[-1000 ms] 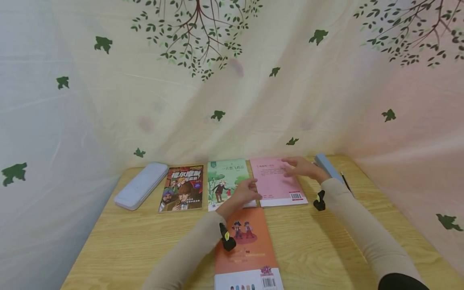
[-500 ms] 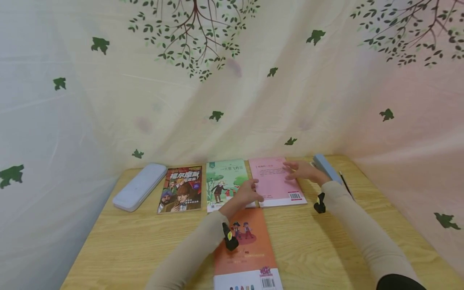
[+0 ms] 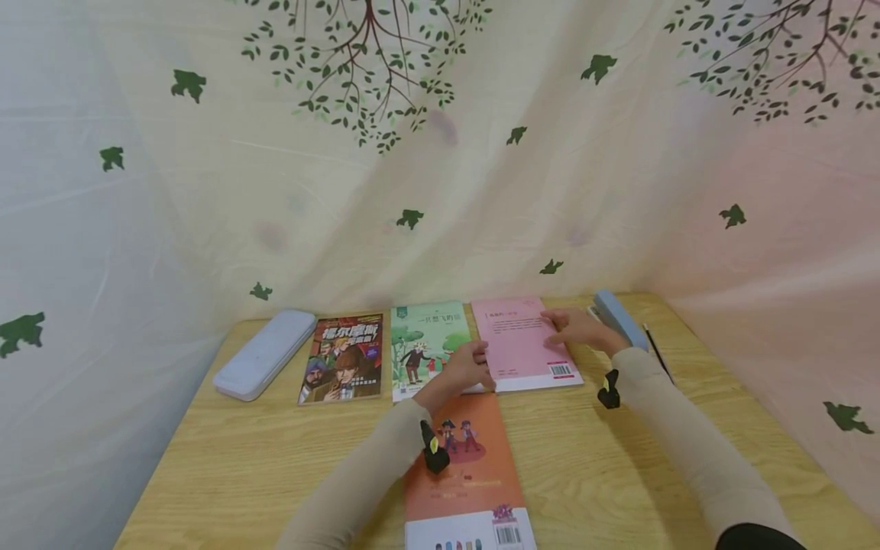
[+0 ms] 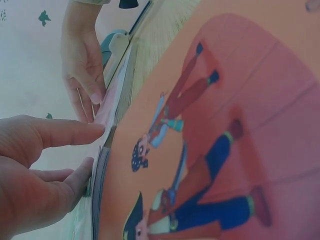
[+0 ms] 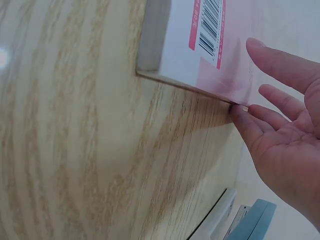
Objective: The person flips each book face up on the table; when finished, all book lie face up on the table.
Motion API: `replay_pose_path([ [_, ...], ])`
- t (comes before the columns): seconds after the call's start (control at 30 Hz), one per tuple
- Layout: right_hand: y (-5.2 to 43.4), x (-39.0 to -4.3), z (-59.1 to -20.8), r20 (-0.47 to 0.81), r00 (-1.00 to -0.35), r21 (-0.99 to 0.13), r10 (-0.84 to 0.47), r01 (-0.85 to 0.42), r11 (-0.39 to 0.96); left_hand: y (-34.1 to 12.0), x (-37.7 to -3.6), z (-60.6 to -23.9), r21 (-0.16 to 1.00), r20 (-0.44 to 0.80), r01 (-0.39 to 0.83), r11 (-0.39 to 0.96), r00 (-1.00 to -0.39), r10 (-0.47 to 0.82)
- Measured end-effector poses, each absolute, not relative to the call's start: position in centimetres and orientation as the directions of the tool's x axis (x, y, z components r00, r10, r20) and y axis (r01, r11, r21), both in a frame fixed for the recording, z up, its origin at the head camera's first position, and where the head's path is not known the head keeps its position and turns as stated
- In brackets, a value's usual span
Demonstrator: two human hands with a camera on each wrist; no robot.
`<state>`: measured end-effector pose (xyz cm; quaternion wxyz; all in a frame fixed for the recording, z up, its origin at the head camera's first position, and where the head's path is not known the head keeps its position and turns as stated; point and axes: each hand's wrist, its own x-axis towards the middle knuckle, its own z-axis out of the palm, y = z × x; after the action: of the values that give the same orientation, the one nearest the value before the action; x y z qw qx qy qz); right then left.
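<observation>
Both hands bracket the pink book (image 3: 524, 342), which lies flat near the far edge of the tabletop (image 3: 241, 451), third in a row of books set side by side. The right hand (image 3: 579, 330) lies along the book's right edge with its fingers (image 5: 280, 65) straight and spread, fingertips at the side of the cover as if to square or steady it; nothing is gripped. The left hand (image 3: 470, 367) sits at the book's near left corner, where it meets the green book (image 3: 428, 347), its fingers (image 4: 65, 132) loosely extended and touching the page edges, so the book is held from two opposite sides rather than lifted. To the left of the green book lies a detective book (image 3: 344, 357), then a pale pencil case (image 3: 264, 353) toward the far left corner. An orange book (image 3: 467, 473) lies at the near edge, under the left forearm, just touching the row. A blue case (image 3: 619, 317) and a pencil (image 3: 656, 351) lie by the right edge, clear of the books.
</observation>
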<state>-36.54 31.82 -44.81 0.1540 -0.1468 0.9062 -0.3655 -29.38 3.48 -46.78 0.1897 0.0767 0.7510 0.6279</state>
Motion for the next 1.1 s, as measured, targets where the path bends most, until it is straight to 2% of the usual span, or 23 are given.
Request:
replay_pose_path([
  [0.27, 31.7, -36.1, -44.7, -0.185, -0.917, -0.684, -0.353, -0.138, 0.716, 3.8, -29.2, -46.6, 0.929, -0.15, -0.007, 0.371, -0.922, 0.356],
  [0.77, 31.5, -35.7, -45.0, -0.187, -0.925, -0.646, -0.33, -0.137, 0.751, 3.9, -29.1, -46.5, 0.924, -0.115, 0.048, 0.38, -0.911, 0.395],
  [1.1, 31.6, -37.0, -44.7, -0.159, -0.925, -0.641, -0.344, -0.168, 0.748, 4.3, -29.2, -46.6, 0.864, -0.11, 0.09, 0.495, -0.926, 0.361],
])
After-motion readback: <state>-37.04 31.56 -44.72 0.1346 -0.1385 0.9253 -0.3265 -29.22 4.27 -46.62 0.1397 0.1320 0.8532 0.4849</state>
